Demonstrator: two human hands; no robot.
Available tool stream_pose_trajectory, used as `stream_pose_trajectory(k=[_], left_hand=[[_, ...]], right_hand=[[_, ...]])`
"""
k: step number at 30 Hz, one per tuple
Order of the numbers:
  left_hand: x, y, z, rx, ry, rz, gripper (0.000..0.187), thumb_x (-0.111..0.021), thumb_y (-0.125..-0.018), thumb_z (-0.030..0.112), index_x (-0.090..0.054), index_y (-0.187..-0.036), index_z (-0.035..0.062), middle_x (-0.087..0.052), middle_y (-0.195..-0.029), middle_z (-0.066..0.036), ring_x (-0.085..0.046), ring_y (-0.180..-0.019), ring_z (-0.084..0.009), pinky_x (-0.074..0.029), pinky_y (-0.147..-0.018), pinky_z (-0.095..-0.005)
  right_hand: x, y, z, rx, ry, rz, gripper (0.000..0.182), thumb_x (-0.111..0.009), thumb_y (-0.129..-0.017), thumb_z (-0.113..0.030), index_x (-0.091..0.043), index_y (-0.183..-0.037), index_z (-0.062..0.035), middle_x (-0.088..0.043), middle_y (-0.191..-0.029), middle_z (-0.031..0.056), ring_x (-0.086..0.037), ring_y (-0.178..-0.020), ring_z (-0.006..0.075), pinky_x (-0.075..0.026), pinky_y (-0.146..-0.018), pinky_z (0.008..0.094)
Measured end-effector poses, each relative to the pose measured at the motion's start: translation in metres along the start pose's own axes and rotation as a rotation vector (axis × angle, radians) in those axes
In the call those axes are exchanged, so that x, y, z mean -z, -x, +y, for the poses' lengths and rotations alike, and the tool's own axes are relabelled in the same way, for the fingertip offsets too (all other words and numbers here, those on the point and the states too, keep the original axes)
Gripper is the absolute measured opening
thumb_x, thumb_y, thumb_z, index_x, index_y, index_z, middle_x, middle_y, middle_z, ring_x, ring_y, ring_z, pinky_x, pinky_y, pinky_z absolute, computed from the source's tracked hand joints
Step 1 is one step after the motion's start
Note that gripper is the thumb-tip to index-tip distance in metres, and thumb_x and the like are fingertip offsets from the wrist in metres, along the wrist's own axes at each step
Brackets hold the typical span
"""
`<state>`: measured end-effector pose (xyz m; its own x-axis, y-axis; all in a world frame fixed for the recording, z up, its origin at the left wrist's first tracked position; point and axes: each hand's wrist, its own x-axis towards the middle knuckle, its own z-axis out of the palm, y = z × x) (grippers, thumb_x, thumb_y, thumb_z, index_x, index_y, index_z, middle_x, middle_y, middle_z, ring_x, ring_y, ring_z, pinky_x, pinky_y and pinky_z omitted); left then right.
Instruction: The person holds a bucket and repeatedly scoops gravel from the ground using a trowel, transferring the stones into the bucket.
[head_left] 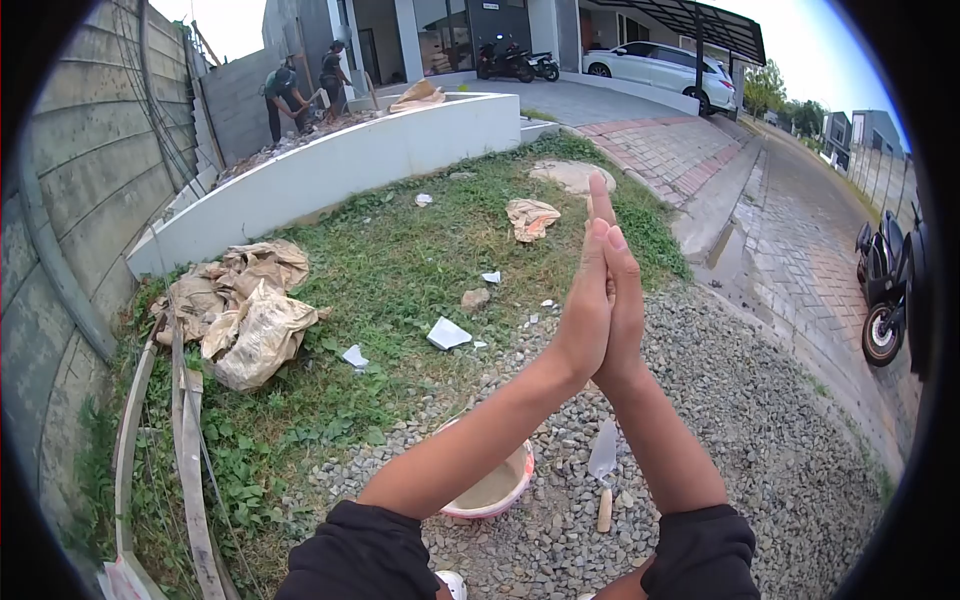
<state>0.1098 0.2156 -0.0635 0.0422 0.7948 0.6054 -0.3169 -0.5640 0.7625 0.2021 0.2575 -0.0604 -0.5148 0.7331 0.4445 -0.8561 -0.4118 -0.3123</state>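
Left hand (583, 305) and right hand (625, 300) pressed flat palm to palm, fingers straight up, nothing held between them. Below the wrists on the gravel (740, 420): trowel (603, 470) lying flat, blade toward the hands, wooden handle nearer the body; looks light and stiff, best taken by the handle. Just left of it a pink-rimmed basin (497, 490) with grey mix, likely heavy, lift by rim. Crumpled cement sacks (245, 310) far left on grass
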Motion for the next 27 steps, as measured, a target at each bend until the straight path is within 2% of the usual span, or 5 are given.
stream_pose_trajectory(k=[4, 10, 12, 23, 27], left_hand=[[-0.023, 0.0, -0.003, -0.032, -0.301, -0.016, 0.083, -0.02, -0.109, 0.057, 0.0, -0.161, -0.004, 0.002, -0.169, -0.023, 0.004, -0.157, -0.0368, -0.001, -0.126, -0.0429], [-0.005, -0.012, 0.001, 0.018, -0.099, -0.003, 0.089, -0.024, -0.106, 0.063, -0.008, -0.16, -0.0058, -0.009, -0.168, -0.024, -0.002, -0.157, -0.0385, -0.003, -0.126, -0.0425], [0.007, -0.018, 0.005, 0.126, 0.064, 0.05, 0.089, -0.024, -0.105, 0.066, -0.019, -0.159, -0.0044, -0.021, -0.167, -0.02, -0.017, -0.155, -0.0333, -0.011, -0.126, -0.0408], [-0.006, 0.039, -0.016, 0.33, -0.155, -0.101, 0.082, -0.038, -0.105, 0.059, -0.026, -0.159, -0.0005, -0.033, -0.16, -0.02, -0.029, -0.15, -0.0291, -0.025, -0.121, -0.0416], [0.026, 0.082, -0.016, 0.53, -0.461, -0.351, 0.06, -0.049, -0.104, 0.044, -0.046, -0.148, 0.0038, -0.06, -0.14, -0.015, -0.057, -0.128, -0.0285, -0.039, -0.111, -0.043]], right_hand=[[-0.006, -0.013, 0.007, 0.398, 1.009, 0.021, 0.064, -0.036, -0.109, -0.035, -0.021, -0.161, -0.0004, -0.023, -0.168, 0.0137, -0.016, -0.156, 0.0255, -0.009, -0.126, 0.0359], [-0.025, 0.009, 0.035, 0.582, 1.21, -0.078, 0.061, -0.036, -0.108, -0.032, -0.026, -0.161, -0.0025, -0.03, -0.166, 0.0134, -0.02, -0.156, 0.0278, -0.009, -0.126, 0.0376], [-0.029, 0.019, 0.05, 0.209, 0.975, 0.102, 0.062, -0.03, -0.11, -0.034, -0.02, -0.162, -0.0011, -0.021, -0.169, 0.0102, -0.015, -0.156, 0.023, -0.011, -0.126, 0.0356], [0.113, -0.048, -0.015, 0.857, 1.731, 0.122, 0.063, -0.046, -0.101, -0.044, -0.044, -0.155, -0.0126, -0.027, -0.163, 0.0267, -0.013, -0.156, 0.0369, -0.006, -0.124, 0.049], [0.122, -0.012, -0.03, 0.413, 1.658, 0.341, 0.058, -0.051, -0.101, -0.044, -0.051, -0.146, -0.0064, -0.044, -0.154, 0.0203, -0.038, -0.145, 0.0352, -0.029, -0.119, 0.0453]])
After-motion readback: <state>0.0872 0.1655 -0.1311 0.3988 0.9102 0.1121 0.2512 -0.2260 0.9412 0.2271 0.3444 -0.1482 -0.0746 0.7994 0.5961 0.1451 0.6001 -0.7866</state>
